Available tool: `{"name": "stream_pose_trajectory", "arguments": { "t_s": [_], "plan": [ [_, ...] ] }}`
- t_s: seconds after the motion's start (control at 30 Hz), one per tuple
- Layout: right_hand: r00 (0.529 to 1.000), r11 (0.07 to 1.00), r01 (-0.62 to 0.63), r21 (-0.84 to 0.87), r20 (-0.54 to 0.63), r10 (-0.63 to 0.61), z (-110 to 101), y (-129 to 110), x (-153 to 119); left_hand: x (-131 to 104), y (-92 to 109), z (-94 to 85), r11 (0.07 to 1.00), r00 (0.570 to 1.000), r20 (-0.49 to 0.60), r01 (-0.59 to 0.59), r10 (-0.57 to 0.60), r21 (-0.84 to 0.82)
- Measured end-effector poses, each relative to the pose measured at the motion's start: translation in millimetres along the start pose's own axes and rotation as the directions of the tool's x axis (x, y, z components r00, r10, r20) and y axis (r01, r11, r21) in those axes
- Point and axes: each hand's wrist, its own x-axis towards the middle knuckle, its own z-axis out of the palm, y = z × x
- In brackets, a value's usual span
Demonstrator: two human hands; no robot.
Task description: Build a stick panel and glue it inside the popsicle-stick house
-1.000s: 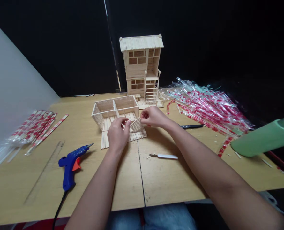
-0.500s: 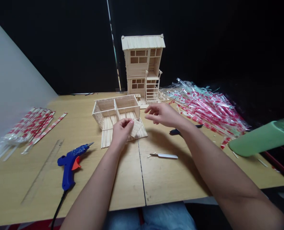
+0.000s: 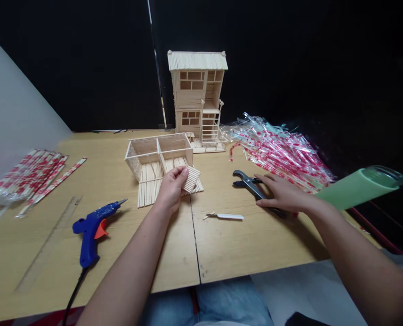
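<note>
Right of centre, the right hand was at the black pliers — fingers spread, unclenched. Left hand alone pinched the slatted panel.

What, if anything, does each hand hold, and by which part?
The left hand pinches a small stick panel by its left side. The right hand is open over the black pliers; any grip cannot be told.

Table, wood-toned, dark seam at 6 o'clock. At 12, two-storey stick house. At 11, open-topped stick box. At 10, red-and-white wrapped sticks. At 9, blue glue gun; clear strip, probably a ruler. Centre, white-handled knife. At 3, dark pliers. At 2, heaped wrappers.
</note>
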Motion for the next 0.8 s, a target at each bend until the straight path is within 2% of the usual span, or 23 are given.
{"name": "stream_pose_trajectory", "arguments": {
  "t_s": [0.1,0.2,0.3,0.33,0.4,0.47,0.57,0.8],
  "plan": [
    [0.999,0.999,0.033,0.032,0.03,-0.034,-4,-7,9,-1,0,0.7,0.998,0.999,0.019,0.037,-0.036,-0.044],
    [0.999,0.999,-0.036,0.024,-0.015,0.036,-9,-22,10,-1,-1,0.9,0.997,0.999,0.029,0.027,-0.025,-0.071],
    [0.997,0.981,-0.078,0.176,0.014,0.077,-16,-47,0,-2,-1,2.1,0.996,1.0,0.02,0.011,-0.01,-0.088],
    [0.995,0.952,-0.09,0.293,0.064,0.074,-18,-57,-4,-3,-1,2.8,0.996,1.0,0.019,0.01,-0.008,-0.088],
    [0.978,0.835,-0.148,0.53,0.204,0.044,-23,-77,-13,-4,-1,4.6,0.997,1.0,0.017,0.004,-0.003,-0.078],
    [0.95,0.731,-0.189,0.655,0.309,-0.031,-27,-95,-19,-5,0,6.9,0.999,1.0,0.018,-0.004,0.005,-0.042],
    [0.93,0.696,-0.204,0.688,0.358,-0.081,-29,-113,-22,-8,1,10.8,0.998,0.999,0.025,-0.037,0.036,0.053],
    [0.954,0.756,-0.15,0.638,0.293,-0.058,-24,-128,-19,-14,2,15.7,0.965,0.993,0.028,-0.114,0.111,0.238]
  ]
}}
